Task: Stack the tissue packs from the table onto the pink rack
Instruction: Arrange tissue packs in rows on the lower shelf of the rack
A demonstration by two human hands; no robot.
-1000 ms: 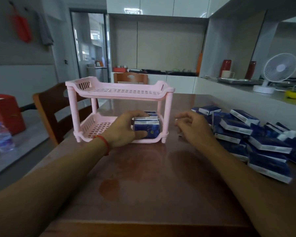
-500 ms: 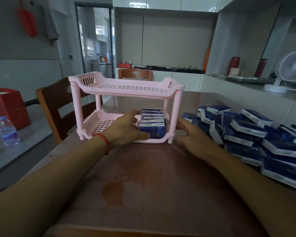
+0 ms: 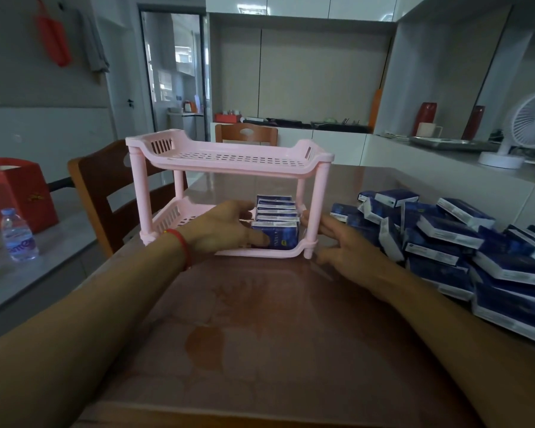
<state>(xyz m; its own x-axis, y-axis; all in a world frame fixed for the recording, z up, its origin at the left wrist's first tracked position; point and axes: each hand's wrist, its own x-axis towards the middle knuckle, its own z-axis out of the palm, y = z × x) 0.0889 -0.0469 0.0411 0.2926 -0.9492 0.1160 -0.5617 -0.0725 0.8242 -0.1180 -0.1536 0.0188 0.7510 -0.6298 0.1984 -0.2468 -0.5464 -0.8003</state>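
Brown glossy table [image 3: 260,319] – left hand [image 3: 226,231] grips shelved packs [image 3: 275,225], right hand [image 3: 349,247] spread flat.

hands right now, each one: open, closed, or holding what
Left hand: grips the front dark blue tissue pack on the pink plastic rack's lower shelf.
Right hand: open, fingers spread, holding nothing.

Left grip [image 3: 226,230] curled, right grip [image 3: 348,245] flat
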